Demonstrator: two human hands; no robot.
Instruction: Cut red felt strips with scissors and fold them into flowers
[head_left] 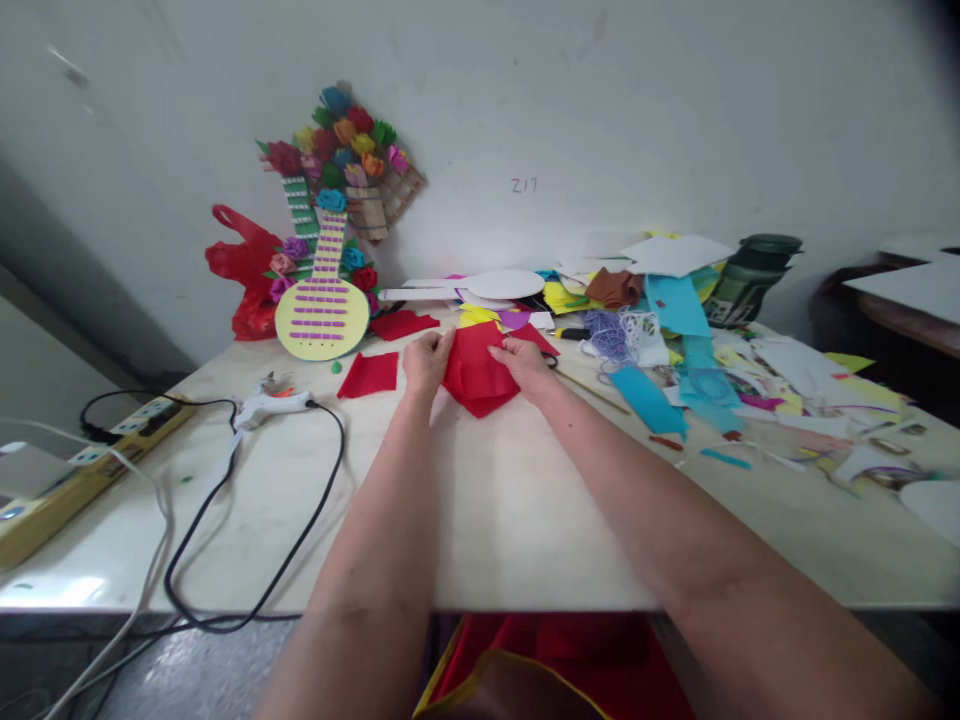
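Note:
A piece of red crepe paper is stretched between my two hands above the middle of the table. My left hand pinches its left side between thumb and fingers. On the other side, my right hand grips the right edge. The paper's lower end comes to a blunt point. Left of my left hand lies a smaller red paper piece, with another red strip behind it. Scissors lie partly hidden by my right hand, close to a thin stick.
A white glue gun with a looping black cord lies at left, near a power strip. A yellow paper instrument leans at the back. Paper scraps, blue strips, yarn and a dark bottle crowd the right.

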